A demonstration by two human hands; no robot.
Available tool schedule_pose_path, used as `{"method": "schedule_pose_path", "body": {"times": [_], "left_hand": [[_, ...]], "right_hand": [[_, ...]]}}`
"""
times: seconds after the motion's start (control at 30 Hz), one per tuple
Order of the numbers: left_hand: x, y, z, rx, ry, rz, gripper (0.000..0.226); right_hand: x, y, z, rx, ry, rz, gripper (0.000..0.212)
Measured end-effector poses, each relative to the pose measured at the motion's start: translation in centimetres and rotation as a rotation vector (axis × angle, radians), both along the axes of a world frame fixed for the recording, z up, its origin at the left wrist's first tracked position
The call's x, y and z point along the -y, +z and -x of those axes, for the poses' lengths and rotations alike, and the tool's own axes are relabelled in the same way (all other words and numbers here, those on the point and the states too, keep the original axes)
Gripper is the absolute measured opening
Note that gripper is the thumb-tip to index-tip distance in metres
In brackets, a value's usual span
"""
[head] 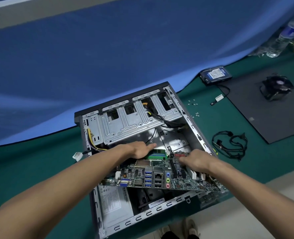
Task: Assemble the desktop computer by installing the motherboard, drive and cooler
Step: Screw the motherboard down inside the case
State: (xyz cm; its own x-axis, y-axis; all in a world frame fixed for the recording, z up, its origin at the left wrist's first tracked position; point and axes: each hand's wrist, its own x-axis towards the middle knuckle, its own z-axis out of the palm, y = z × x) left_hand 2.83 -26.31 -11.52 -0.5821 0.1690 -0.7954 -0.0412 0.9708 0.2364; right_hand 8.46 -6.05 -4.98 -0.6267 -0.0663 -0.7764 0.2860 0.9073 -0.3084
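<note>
The motherboard [160, 176] hung tilted over the open computer case [137, 128], its port side toward the person and raised above the case's near rim. The left hand [139, 150] lay over the board's far left part by the green memory sticks, fingers mostly straight and pointing into the case. The right hand [194, 161] held the board's far right part, fingers curled down on it. The case lay on its side near the desk's front edge, its drive cage at the far end. Right of it, loose screws [193, 102] and a cable bundle [230, 145] lay on the green desk [280, 161]. The hard drive [215, 74] sat beside the blue cloth [108, 57], and the cooler [277, 87] stood on the black side panel [263, 118] toward the right edge.
</note>
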Motion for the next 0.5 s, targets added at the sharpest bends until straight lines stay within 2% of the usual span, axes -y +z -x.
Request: {"method": "schedule_pose_path", "body": {"times": [0.07, 0.2, 0.37, 0.5], "left_hand": [[-0.1, -0.1, 0.2, -0.001, -0.007, 0.011, 0.088], [-0.8, -0.5, 0.5, -0.053, -0.012, 0.011, 0.069], [-0.2, -0.1, 0.3, -0.335, -0.114, 0.019, 0.043], [0.7, 0.9, -0.4, -0.386, -0.178, 0.098, 0.033]], "right_hand": [[-0.1, -0.2, -0.1, 0.001, -0.027, 0.002, 0.047], [-0.5, -0.6, -0.2, -0.031, -0.068, -0.011, 0.05], [-0.4, -1.0, -0.4, -0.069, -0.083, -0.045, 0.051], [-0.4, -1.1, -0.6, -0.084, -0.096, -0.017, 0.051]]}}
